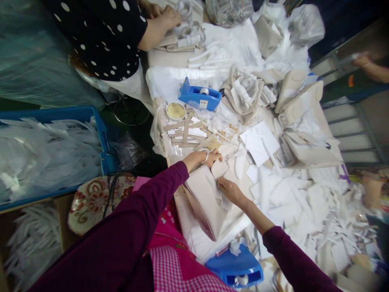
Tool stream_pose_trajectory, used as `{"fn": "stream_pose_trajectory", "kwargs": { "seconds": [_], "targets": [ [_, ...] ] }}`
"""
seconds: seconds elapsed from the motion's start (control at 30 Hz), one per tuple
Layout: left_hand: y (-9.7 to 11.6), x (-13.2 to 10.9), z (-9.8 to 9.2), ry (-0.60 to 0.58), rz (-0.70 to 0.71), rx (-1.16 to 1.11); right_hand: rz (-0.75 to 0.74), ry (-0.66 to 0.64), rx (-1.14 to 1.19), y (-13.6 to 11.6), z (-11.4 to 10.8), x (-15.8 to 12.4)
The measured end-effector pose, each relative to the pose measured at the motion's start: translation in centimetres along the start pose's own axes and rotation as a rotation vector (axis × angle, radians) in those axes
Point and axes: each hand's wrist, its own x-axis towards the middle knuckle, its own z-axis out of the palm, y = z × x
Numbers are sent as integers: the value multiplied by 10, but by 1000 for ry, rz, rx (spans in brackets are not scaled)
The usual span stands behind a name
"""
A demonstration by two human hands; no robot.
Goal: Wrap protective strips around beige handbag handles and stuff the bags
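Note:
A cream fabric bag [206,202] lies on the worktable in front of me. My left hand [210,157] rests at its far top edge, fingers curled on a small cream flap [219,168]. My right hand [229,189] presses on the bag just below that flap, fingers pinched against the fabric. Both arms wear maroon sleeves, and a bracelet circles the left wrist.
Blue tape dispensers stand far [199,97] and near [235,269]. Cream strips [182,134], a round tin [175,110], white paper pieces [261,142] and stacked cream bags [306,150] crowd the table. A person in a polka-dot top [106,36] works opposite. A blue crate [105,138] sits left.

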Motion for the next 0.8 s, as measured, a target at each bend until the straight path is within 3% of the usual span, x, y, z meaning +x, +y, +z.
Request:
{"fn": "stream_pose_trajectory", "kwargs": {
  "seconds": [0.23,0.4,0.5,0.67,0.8],
  "targets": [
    [-3,-1,0,17,-12,0,-3,-145,-363,-21,-6,18],
    [4,-1,-2,29,-57,102,11,-93,-407,-30,1,30],
    [22,-1,-7,-2,-89,211,42,-39,-403,-34,5,28],
    [68,-9,-5,15,-75,476,130,98,-316,-42,4,13],
    [84,-18,9,-149,9,629,218,233,-88,-38,-2,-5]
  ]
}}
